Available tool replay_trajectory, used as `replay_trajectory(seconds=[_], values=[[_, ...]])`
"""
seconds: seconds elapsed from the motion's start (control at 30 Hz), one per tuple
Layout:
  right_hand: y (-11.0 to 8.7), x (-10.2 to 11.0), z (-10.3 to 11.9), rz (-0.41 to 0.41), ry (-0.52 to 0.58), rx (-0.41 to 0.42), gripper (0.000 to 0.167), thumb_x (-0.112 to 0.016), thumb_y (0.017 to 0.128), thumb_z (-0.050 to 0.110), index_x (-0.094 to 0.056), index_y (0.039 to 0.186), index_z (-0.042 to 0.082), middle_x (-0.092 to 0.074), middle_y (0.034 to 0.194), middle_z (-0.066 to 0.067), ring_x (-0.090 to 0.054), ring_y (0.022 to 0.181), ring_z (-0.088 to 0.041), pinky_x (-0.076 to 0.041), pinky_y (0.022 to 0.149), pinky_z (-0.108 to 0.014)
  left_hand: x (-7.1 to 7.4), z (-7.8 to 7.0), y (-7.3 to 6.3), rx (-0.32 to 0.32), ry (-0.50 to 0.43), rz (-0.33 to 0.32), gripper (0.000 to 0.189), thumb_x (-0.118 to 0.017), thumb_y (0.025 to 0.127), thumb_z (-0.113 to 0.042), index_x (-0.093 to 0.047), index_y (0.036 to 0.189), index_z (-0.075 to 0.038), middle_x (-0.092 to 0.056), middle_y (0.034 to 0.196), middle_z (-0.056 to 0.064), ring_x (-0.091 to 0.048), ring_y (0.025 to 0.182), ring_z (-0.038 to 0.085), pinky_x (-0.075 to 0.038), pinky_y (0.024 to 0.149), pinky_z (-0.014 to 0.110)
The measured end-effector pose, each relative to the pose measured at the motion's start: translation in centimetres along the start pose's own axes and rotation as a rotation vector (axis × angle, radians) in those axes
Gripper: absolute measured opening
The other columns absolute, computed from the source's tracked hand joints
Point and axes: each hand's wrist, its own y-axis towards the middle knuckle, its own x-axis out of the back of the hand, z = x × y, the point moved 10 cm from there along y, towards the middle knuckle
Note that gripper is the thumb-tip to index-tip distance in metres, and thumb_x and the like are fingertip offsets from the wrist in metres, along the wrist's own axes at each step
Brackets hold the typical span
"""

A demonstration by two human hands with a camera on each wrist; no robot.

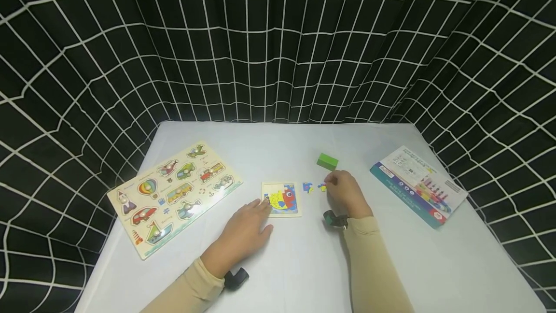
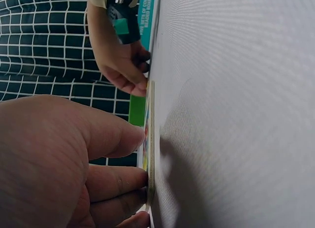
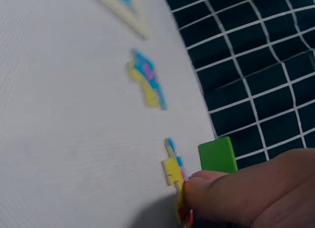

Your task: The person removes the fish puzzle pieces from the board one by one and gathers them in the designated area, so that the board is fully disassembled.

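Observation:
A small framed jigsaw puzzle (image 1: 285, 213) with a yellow, red and blue fish picture lies flat on the table. My left hand (image 1: 245, 231) rests at its left edge, fingertips touching the board, as the left wrist view also shows. To the right of the frame lies a loose blue-and-yellow puzzle piece (image 3: 143, 76). Farther right, my right hand (image 1: 347, 194) pinches another puzzle piece (image 3: 172, 171), yellow with blue and red parts, close to the tabletop. The fingers behind this piece are mostly hidden in the right wrist view.
A green block (image 1: 327, 161) sits just beyond my right hand. On the left lies a wooden vehicle peg board (image 1: 173, 197). A white and teal box (image 1: 419, 185) lies at the right. Black curtains with a white grid (image 1: 278, 42) surround the white table (image 1: 299, 264).

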Motion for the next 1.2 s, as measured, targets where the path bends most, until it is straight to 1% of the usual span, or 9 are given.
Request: replay_trajectory(seconds=[0.13,0.27,0.4,0.5,0.67,0.8,0.9,1.07,1.2], values=[[0.0,-0.1,0.7,-0.043,-0.028,0.043,0.020,-0.061,0.108,0.009,-0.072,0.122,0.001,-0.067,0.126,-0.020,-0.062,0.117,-0.037,-0.055,0.108,-0.056,0.0,0.0,0.0,-0.002,-0.005,-0.002,0.054,-0.070,0.105,-0.030,-0.064,0.149,0.000,-0.060,0.160,0.015,-0.050,0.155,0.040,-0.042,0.127,0.060],[-0.6,-0.9,3.7,-0.088,-0.025,0.183,0.022,-0.062,0.107,0.006,-0.073,0.125,0.005,-0.066,0.128,-0.018,-0.064,0.118,-0.035,-0.056,0.109,-0.055,0.0,0.1,0.0,0.000,-0.002,0.001,0.054,-0.070,0.105,-0.030,-0.064,0.150,0.000,-0.060,0.160,0.015,-0.050,0.155,0.039,-0.042,0.128,0.059],[-1.8,-3.6,8.0,-0.020,-0.028,0.388,0.020,-0.070,0.103,0.007,-0.079,0.120,0.009,-0.069,0.121,-0.010,-0.065,0.111,-0.029,-0.059,0.105,-0.050,-0.1,0.2,0.1,0.003,0.007,0.004,0.055,-0.069,0.105,-0.031,-0.063,0.151,-0.001,-0.059,0.161,0.014,-0.049,0.155,0.038,-0.042,0.128,0.058],[-2.4,-5.6,9.9,0.024,-0.078,0.474,0.015,-0.076,0.100,0.008,-0.083,0.113,0.012,-0.068,0.113,-0.005,-0.064,0.107,-0.025,-0.059,0.104,-0.046,-0.1,0.1,0.1,0.000,0.013,0.003,0.055,-0.070,0.105,-0.031,-0.064,0.151,-0.001,-0.060,0.160,0.014,-0.050,0.155,0.038,-0.043,0.127,0.058],[-2.8,-6.6,10.7,0.002,-0.172,0.483,0.013,-0.078,0.099,0.007,-0.083,0.108,0.014,-0.068,0.114,-0.006,-0.061,0.109,-0.028,-0.056,0.105,-0.046,0.1,0.0,0.0,0.005,0.002,0.012,0.055,-0.070,0.105,-0.030,-0.064,0.150,0.000,-0.060,0.160,0.015,-0.049,0.156,0.039,-0.042,0.128,0.057],[-3.0,-7.0,11.0,0.018,-0.243,0.506,0.014,-0.073,0.101,0.006,-0.078,0.110,0.016,-0.066,0.127,-0.011,-0.059,0.113,-0.035,-0.056,0.104,-0.049,0.2,0.0,0.0,0.015,0.002,0.018,0.055,-0.069,0.105,-0.031,-0.063,0.151,0.000,-0.060,0.160,0.014,-0.049,0.156,0.038,-0.042,0.128,0.057],[-3.0,-7.3,11.0,0.037,-0.282,0.510,0.013,-0.069,0.103,0.008,-0.073,0.110,0.017,-0.064,0.134,-0.011,-0.057,0.116,-0.036,-0.056,0.106,-0.050,0.2,0.0,0.0,0.015,0.008,0.016,0.055,-0.069,0.105,-0.031,-0.063,0.151,0.000,-0.060,0.160,0.015,-0.049,0.156,0.039,-0.042,0.128,0.058],[-2.9,-7.5,10.9,0.040,-0.281,0.494,0.011,-0.068,0.104,0.007,-0.070,0.109,0.017,-0.064,0.135,-0.008,-0.056,0.116,-0.034,-0.055,0.108,-0.048,0.1,0.0,0.0,0.014,0.006,0.015,0.055,-0.069,0.105,-0.031,-0.063,0.151,0.000,-0.060,0.160,0.014,-0.049,0.156,0.039,-0.042,0.128,0.058],[-3.0,-7.3,11.1,0.023,-0.244,0.514,0.016,-0.071,0.100,0.000,-0.071,0.103,0.016,-0.066,0.130,-0.006,-0.057,0.113,-0.032,-0.057,0.107,-0.047,0.1,0.0,0.0,0.011,0.002,0.012,0.055,-0.070,0.105,-0.031,-0.064,0.150,0.000,-0.060,0.160,0.015,-0.049,0.156,0.039,-0.042,0.128,0.058]])
